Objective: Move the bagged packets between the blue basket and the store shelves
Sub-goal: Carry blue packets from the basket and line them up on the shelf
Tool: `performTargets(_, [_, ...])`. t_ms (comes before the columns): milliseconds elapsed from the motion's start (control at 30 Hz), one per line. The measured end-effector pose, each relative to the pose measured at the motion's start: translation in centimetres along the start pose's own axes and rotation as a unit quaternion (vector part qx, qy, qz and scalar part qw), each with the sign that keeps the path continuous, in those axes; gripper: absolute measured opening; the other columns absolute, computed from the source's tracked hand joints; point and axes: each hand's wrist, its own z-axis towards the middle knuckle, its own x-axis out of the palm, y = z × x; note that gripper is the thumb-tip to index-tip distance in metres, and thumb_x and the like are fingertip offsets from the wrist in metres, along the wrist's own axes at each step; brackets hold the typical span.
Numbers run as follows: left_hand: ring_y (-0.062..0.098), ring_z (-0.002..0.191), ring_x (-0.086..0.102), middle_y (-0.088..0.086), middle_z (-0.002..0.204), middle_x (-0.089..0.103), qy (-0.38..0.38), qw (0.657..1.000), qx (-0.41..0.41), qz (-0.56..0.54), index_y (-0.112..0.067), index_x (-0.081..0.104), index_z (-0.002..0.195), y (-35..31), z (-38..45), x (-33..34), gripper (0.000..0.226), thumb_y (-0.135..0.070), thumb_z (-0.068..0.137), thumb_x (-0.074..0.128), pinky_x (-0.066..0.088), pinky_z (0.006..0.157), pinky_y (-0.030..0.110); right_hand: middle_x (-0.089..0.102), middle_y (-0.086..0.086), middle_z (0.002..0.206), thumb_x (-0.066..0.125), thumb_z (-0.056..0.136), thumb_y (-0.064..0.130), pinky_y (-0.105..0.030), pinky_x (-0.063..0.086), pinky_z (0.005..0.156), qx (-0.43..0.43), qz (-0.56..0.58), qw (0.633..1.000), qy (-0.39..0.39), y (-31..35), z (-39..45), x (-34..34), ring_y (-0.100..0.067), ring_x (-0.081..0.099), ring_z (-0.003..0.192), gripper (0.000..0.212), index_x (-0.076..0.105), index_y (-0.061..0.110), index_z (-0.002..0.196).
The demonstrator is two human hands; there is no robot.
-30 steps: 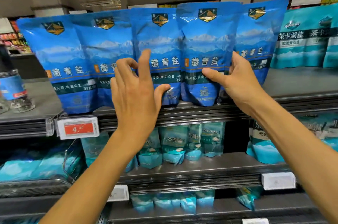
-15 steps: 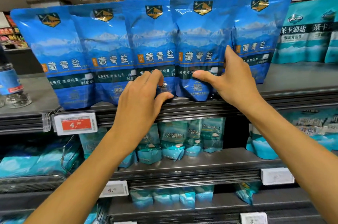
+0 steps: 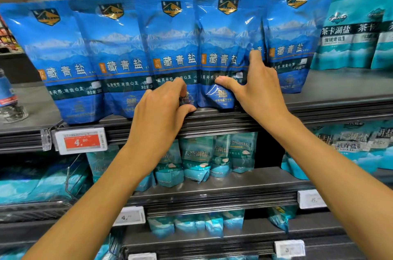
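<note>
Standing upright along the front edge of the top shelf (image 3: 319, 104) is a row of five blue packets. At the shelf's far left end a bottle (image 3: 8, 98) stands partly out of view. Just below the front edge, under the first packet (image 3: 61, 64), hangs a price tag (image 3: 81, 141) with a red panel. The second packet (image 3: 119, 57) overlaps the first, and the third packet (image 3: 170, 47) overlaps the second. The left hand (image 3: 163, 108) has its fingers curled on the lower part of the third packet, thumb lying along the shelf's front edge; its grip is narrow, pinching that packet's bottom. The fourth packet (image 3: 223, 47) leans slightly forward of the others. The right hand (image 3: 255, 91) holds it, thumb pressed across its lower front and fingers reaching behind its right side. The fifth packet (image 3: 291, 47) stands just beside it, partly behind. Toward the shelf's right end stand teal packets (image 3: 350, 36), apart from the blue row. On the lower shelf (image 3: 212, 193) stand smaller teal packets (image 3: 197, 157).
</note>
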Motion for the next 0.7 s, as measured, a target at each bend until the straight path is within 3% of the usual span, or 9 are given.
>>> performTargets(67, [0.028,0.067,0.05,-0.011,0.071,0.041,-0.006,1.0,0.005,-0.01,-0.013,0.056,0.096,0.0,-0.3,-0.1,0.031,-0.031,0.086,0.078,0.034,0.069,0.034,0.064,-0.006,0.099,0.073,0.081,0.06,-0.037,0.039,0.068,-0.016,0.015,1.0,-0.017,-0.3,-0.4,-0.1,-0.029,0.058,0.089,0.071,0.04,0.007,0.115])
performTargets(167, [0.025,0.064,0.049,-0.008,0.071,0.047,-0.023,1.0,0.015,-0.01,-0.013,0.057,0.097,0.1,-0.8,-0.3,0.028,-0.035,0.091,0.073,0.041,0.072,0.037,0.051,-0.003,0.106,0.078,0.079,0.055,-0.016,0.028,0.07,-0.02,0.039,0.998,-0.048,-0.5,-1.1,-0.3,-0.019,0.049,0.091,0.075,0.039,0.007,0.121])
performTargets(433, [0.02,0.061,0.051,-0.006,0.068,0.053,-0.049,0.998,0.01,-0.036,-0.015,0.059,0.092,0.2,-0.9,-0.1,0.018,-0.03,0.096,0.068,0.046,0.073,0.044,0.044,-0.004,0.11,0.078,0.081,0.051,0.0,0.031,0.074,-0.014,0.074,0.996,-0.056,-0.7,-1.7,-0.3,-0.018,0.046,0.09,0.065,0.037,0.011,0.113])
performTargets(533, [0.017,0.06,0.051,-0.007,0.067,0.053,-0.053,0.997,0.008,-0.048,-0.015,0.059,0.091,0.2,-0.9,-0.1,0.017,-0.029,0.096,0.067,0.046,0.073,0.043,0.047,-0.006,0.106,0.077,0.082,0.051,0.0,0.033,0.071,-0.013,0.085,0.995,-0.056,-0.8,-1.7,-0.4,-0.024,0.049,0.078,0.061,0.032,0.019,0.109])
performTargets(700, [0.016,0.059,0.052,-0.006,0.066,0.056,-0.071,0.995,-0.005,-0.065,-0.015,0.06,0.086,0.3,-1.1,-0.2,0.014,-0.022,0.097,0.065,0.045,0.076,0.046,0.054,-0.012,0.105,0.07,0.091,0.042,-0.005,0.037,0.071,0.001,0.101,0.993,-0.061,-0.6,-2.0,-0.7,-0.027,0.054,0.076,0.047,0.034,0.018,0.108])
